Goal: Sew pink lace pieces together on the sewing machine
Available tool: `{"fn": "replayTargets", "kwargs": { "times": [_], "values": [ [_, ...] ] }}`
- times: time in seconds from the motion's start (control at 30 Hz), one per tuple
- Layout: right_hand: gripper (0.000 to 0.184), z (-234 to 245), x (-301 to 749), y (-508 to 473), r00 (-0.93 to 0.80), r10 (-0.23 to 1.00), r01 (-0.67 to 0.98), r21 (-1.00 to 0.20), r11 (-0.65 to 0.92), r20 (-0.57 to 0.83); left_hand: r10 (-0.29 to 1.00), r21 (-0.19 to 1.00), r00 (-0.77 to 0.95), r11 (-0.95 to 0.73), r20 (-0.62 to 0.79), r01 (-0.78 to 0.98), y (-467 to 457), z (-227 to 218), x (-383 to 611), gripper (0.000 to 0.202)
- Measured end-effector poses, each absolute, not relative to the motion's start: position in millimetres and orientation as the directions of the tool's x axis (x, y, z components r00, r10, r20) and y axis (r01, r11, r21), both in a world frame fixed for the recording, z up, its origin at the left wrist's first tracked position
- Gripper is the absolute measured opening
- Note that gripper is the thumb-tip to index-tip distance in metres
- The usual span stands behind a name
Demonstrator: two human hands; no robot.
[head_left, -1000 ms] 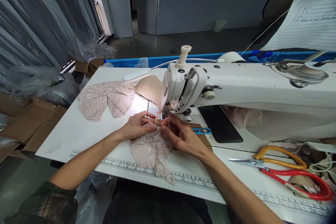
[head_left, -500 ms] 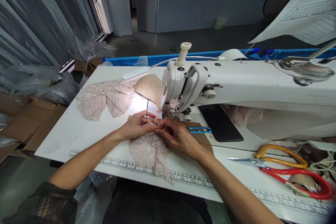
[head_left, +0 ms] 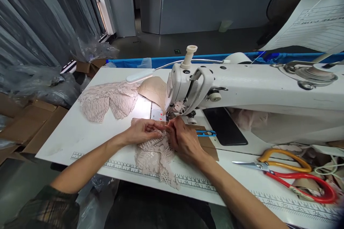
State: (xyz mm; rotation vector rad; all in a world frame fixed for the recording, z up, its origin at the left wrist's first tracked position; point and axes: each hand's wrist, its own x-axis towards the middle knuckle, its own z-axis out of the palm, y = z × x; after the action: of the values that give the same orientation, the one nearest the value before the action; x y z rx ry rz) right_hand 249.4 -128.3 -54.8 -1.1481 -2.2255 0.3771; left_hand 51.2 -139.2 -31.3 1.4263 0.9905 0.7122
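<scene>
A pale pink piece of lace fabric [head_left: 153,157] hangs down toward the table's front edge from between my hands. My left hand [head_left: 143,130] pinches its upper edge, fingers closed. On the other side, my right hand [head_left: 182,137] grips the same lace close to my left fingertips. Both hands are just in front of the needle area of a white sewing machine [head_left: 188,86]; the exact edge pinched is hidden by my fingers. Partly behind my right hand lies a blue thread snipper [head_left: 206,133] on a brown card [head_left: 211,148].
More pink lace [head_left: 107,102] lies at the left beside a tan pattern piece [head_left: 153,89]. A black phone [head_left: 225,125] rests under the machine arm. Scissors with orange and red handles [head_left: 292,175] lie at right. A printed ruler [head_left: 199,184] runs along the table's front.
My right hand has risen slightly toward the needle area, its fingers curled tighter. My left hand has lowered its fingers onto the lace. The lace has shifted slightly right.
</scene>
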Motion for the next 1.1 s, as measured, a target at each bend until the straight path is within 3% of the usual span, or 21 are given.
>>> {"fn": "replayTargets", "kwargs": {
  "times": [0.13, 0.27, 0.37, 0.5, 0.73, 0.83, 1.0, 1.1],
  "values": [
    [0.017, -42.7, 252.1, -127.6, -0.439, 0.847, 0.38, -0.793, 0.477, 0.299, 0.906, 0.985, 0.403, 0.068, -0.128, 0.16, -136.2, -32.8, 47.8, 0.039],
    [0.032, -37.1, 258.2, -126.1, -0.499, 0.857, 0.315, -0.895, 0.316, 0.128, 0.915, 0.982, 0.39, 0.031, -0.103, 0.187, -136.1, -34.3, 44.6, 0.045],
    [0.04, -39.4, 258.5, -124.9, -0.547, 0.836, 0.336, -0.905, 0.261, 0.038, 0.919, 0.97, 0.388, -0.035, -0.064, 0.243, -137.5, -34.7, 44.2, 0.049],
    [0.031, -43.7, 251.9, -124.8, -0.59, 0.805, 0.286, -0.916, 0.282, 0.064, 0.919, 0.94, 0.391, -0.084, -0.056, 0.331, -139.4, -33.0, 45.2, 0.052],
    [0.03, -44.9, 250.2, -124.3, -0.474, 0.88, 0.269, -0.948, 0.169, 0.023, 0.921, 0.941, 0.384, -0.077, -0.06, 0.33, -138.1, -34.3, 44.2, 0.042],
    [0.03, -41.8, 253.0, -124.4, -0.465, 0.885, 0.339, -0.919, 0.203, 0.024, 0.903, 0.965, 0.428, -0.08, -0.037, 0.251, -137.0, -31.5, 44.6, 0.033],
    [0.028, -39.6, 251.7, -127.2, -0.492, 0.853, 0.341, -0.864, 0.371, 0.173, 0.906, 0.969, 0.418, -0.044, -0.064, 0.243, -136.5, -27.5, 46.0, 0.024],
    [0.027, -38.6, 251.8, -127.1, -0.462, 0.869, 0.312, -0.885, 0.346, 0.177, 0.906, 0.972, 0.416, -0.027, -0.075, 0.235, -136.5, -29.7, 44.7, 0.026]
  ]
}}
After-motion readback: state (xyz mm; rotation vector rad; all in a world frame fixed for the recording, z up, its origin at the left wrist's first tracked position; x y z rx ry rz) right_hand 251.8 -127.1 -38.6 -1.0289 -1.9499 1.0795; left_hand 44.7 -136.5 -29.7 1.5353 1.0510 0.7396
